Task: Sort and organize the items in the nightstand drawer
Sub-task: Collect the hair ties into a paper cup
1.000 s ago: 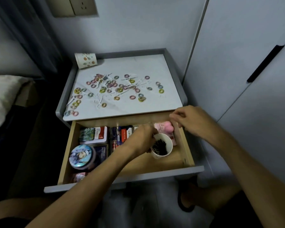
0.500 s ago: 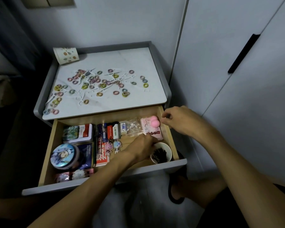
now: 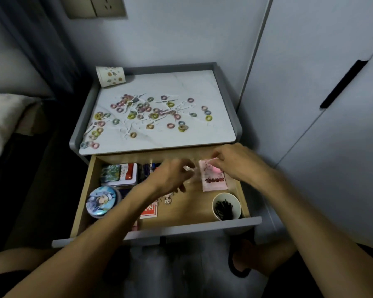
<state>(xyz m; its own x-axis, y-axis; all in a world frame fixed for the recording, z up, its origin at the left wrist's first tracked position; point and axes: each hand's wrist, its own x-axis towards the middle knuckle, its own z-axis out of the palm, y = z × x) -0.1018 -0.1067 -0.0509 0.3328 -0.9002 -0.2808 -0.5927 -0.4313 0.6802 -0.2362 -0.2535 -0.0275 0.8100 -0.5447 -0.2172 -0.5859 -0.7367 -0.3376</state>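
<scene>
In the drawer, right hand pinches the far edge of the pink packet lying just behind the cup, left hand blurred behind-left of the cup, grip cannot be told; risk: a forearm drawn back could knock the cup and spill its pins.

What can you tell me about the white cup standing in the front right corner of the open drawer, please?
The white cup is round and looks like paper. It stands upright, mouth open, on the wooden floor of the drawer, near its right wall and front panel. Thin dark hairpins lie heaped inside. A pink packet lies behind it. Neither the left hand nor the right hand touches it.
</scene>
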